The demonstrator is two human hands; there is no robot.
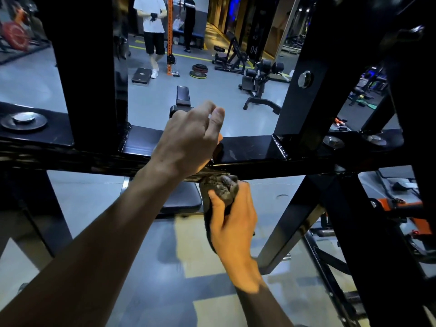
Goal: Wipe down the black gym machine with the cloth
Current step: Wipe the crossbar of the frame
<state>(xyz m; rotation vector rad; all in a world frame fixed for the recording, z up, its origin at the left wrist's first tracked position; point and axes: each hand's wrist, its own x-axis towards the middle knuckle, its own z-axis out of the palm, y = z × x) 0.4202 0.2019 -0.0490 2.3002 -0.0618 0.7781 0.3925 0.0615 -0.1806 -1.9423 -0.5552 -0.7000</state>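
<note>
Cloth (223,187) gripped by right hand (232,223) under crossbar (250,152); left hand (188,142) fingers curled over it, padded bench (182,197) below.

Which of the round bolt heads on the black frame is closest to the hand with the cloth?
The bolt head just right of the weld on the horizontal beam, nearest the right hand gripping the cloth; the others sit farther out.

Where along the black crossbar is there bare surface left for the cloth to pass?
Bare top face of the crossbar runs from the left hand right to the weld seam. Crowded: the right hand grips the cloth under the bar, and bolts sit beyond.
</note>
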